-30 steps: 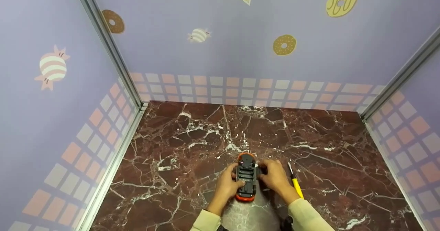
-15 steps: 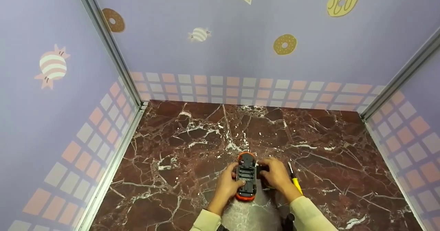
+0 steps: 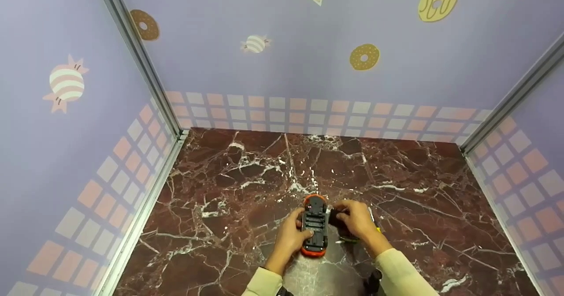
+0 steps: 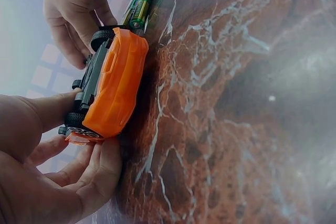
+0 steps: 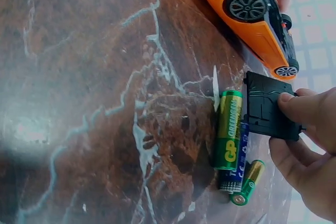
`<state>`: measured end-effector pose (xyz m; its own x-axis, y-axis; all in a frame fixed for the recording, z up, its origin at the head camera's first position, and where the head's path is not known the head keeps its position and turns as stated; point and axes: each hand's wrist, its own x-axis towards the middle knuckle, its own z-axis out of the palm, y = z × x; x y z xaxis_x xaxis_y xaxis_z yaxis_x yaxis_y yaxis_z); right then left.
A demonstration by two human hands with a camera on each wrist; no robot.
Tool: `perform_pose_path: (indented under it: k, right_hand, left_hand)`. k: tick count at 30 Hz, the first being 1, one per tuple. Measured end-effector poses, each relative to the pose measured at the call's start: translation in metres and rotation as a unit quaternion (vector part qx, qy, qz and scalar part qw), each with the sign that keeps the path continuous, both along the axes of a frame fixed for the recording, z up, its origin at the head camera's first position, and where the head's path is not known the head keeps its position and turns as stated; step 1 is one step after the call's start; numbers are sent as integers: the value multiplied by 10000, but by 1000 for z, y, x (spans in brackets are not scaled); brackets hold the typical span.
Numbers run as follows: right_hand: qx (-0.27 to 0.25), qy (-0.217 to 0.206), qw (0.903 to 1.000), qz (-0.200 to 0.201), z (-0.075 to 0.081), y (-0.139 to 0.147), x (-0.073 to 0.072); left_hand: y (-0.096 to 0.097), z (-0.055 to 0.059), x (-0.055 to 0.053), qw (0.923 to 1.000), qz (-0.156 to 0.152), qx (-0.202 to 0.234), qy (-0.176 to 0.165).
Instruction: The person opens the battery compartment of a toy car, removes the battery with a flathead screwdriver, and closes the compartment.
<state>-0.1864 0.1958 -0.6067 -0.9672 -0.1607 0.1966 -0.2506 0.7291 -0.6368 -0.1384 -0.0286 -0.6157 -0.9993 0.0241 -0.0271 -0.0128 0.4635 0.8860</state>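
An orange toy car (image 3: 315,238) lies upside down, its black underside and slotted battery bay facing up. My left hand (image 3: 290,233) grips it from the left, thumb on the underside and fingers beneath the body in the left wrist view. To the right of the car, my right hand (image 3: 358,220) pinches a black battery cover (image 5: 261,100) between thumb and fingers, apart from the car. Beside the cover in the right wrist view lie a green GP battery (image 5: 229,129), a blue battery (image 5: 231,181) partly hidden by it, and another green battery (image 5: 254,176).
A yellow-handled screwdriver (image 3: 377,229) lies right of the car, mostly hidden behind my right hand. The red-brown marbled surface (image 3: 246,260) is bounded by lilac panels (image 3: 282,67) at the back and both sides.
My right hand has drawn slightly rightward from the car with the battery cover, now covering more of the screwdriver. Batteries have come into view below that hand. The left hand and car stay put.
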Motion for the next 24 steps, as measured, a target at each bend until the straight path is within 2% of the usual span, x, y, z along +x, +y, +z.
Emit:
perform_pose_path:
  k: [9, 19, 24]
  right_hand:
    - [-459, -87, 9987, -206, 12, 1, 2]
    - [-669, -59, 9977, -93, 33, -6, 4]
    - [-892, -189, 9958, -50, 42, -11, 3]
  left_hand:
    - [0, -1, -2, 10000, 3, 21, -46]
    - [-2, -1, -2, 9999, -15, 1, -102]
    - [-3, 0, -2, 9999, 11, -7, -142]
